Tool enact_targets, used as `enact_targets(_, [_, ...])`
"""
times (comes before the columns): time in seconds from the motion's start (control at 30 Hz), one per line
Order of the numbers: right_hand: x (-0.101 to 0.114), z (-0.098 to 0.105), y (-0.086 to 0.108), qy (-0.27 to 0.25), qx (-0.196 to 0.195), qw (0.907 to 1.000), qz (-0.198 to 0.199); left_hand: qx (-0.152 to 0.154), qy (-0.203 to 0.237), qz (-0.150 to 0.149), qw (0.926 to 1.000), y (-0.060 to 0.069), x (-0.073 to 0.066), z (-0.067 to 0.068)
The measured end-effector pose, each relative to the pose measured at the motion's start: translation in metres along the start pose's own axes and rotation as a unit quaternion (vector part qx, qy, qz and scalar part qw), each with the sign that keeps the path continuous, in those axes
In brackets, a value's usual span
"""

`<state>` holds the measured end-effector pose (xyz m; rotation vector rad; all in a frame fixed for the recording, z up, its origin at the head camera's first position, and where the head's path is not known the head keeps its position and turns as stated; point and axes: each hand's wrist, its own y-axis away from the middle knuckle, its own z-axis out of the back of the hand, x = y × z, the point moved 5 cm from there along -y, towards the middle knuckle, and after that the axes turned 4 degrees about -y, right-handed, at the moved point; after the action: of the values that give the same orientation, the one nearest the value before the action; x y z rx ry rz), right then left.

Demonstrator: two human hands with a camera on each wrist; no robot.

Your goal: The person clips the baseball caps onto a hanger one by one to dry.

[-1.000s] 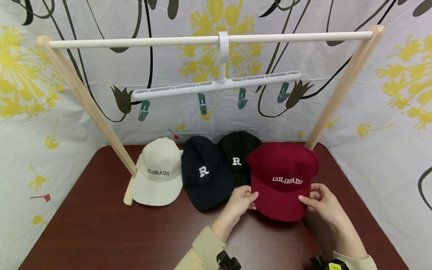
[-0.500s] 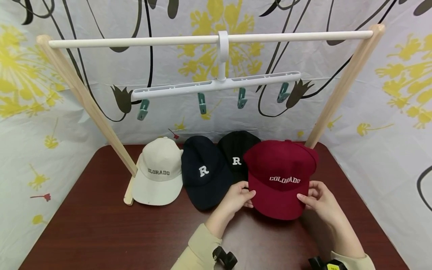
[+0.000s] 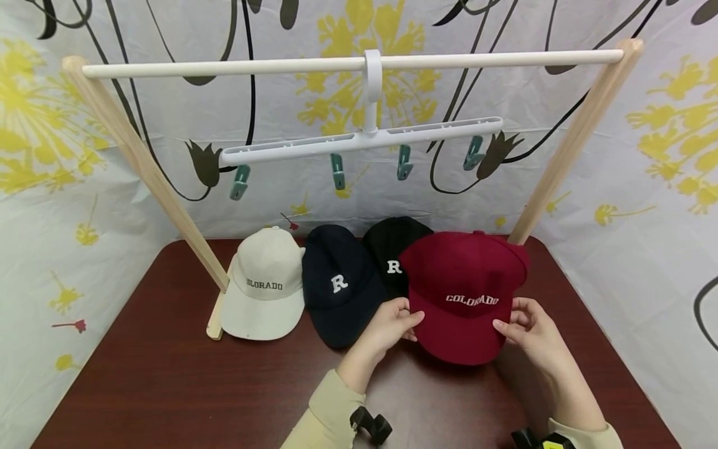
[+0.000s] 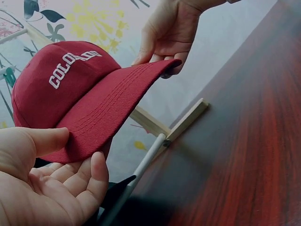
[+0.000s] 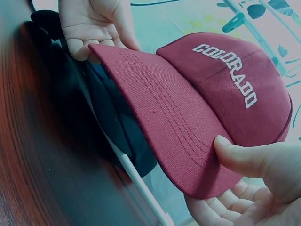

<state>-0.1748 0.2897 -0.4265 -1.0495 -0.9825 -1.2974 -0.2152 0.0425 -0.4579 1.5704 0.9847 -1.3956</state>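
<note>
A dark red baseball cap (image 3: pixel 462 268) with white COLORADO lettering is held above the table by its brim. The left hand (image 3: pixel 387 325) pinches one side of the brim, thumb on top and fingers beneath. On the opposite side, the right hand (image 3: pixel 535 333) grips it the same way. Both wrist views show the brim (image 4: pixel 106 110) curving between the two hands, raised off the wood. Behind and to the left lie a black cap (image 3: pixel 395 243) with a white R, a navy cap (image 3: pixel 339 287) with a white R, and a cream cap (image 3: pixel 263 280) reading COLORADO.
Over the caps stands a wooden rack with a white rail (image 3: pixel 224 67). A white hanger (image 3: pixel 359 142) hooks onto the rail, carrying several green clips (image 3: pixel 338 171). The rack's posts (image 3: pixel 578 143) flank the dark wood table (image 3: pixel 168 386). A patterned cloth (image 3: pixel 662 249) hangs behind.
The red cap has shifted slightly left and a little up, with both hands still holding its brim. The other caps and the hanger have stayed in place.
</note>
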Motion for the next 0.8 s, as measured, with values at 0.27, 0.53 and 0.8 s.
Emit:
enact_targets(0.27, [0.004, -0.003, 0.0, -0.038, -0.001, 0.9992, 0.014, 0.004, -0.014, -0.006, 0.9999, 0.0, -0.006, 0.005])
enact_targets(0.53, [0.008, -0.006, 0.0, -0.073, -0.004, 0.9971, 0.02, 0.012, -0.022, -0.013, 0.9996, 0.001, -0.008, 0.01])
enact_targets(0.8, [0.011, -0.013, 0.0, -0.077, 0.01, 0.9967, 0.023, 0.007, -0.013, -0.008, 0.9999, 0.009, -0.008, 0.016])
